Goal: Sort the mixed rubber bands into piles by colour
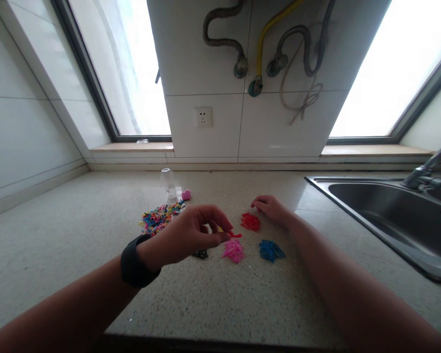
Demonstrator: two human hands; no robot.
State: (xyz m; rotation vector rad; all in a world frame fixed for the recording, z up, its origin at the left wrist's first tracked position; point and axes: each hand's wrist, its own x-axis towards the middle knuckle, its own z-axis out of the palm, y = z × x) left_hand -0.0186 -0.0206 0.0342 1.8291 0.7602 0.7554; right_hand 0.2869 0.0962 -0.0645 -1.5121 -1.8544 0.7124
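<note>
My left hand [196, 228], with a black band on its wrist, is raised above the counter. Its thumb and index finger pinch a small red rubber band [236, 236]. Below its fingertips lies a pile of pink rubber bands [234, 250], and a black pile [200, 254] is partly hidden under the hand. A bit of yellow shows behind the fingers. My right hand [271, 208] rests loosely on the counter, fingers slightly bent and apart, just beside a red pile [250, 222]. Nearer to me sits a blue pile [271, 250].
A mixed heap of coloured bands [160, 218] lies left, partly behind my left hand. Behind it stand a clear plastic container [167, 182] and a small pink object [186, 195]. At right is a steel sink [321, 189] with a faucet [428, 169]. The tiled wall bounds the counter [220, 304].
</note>
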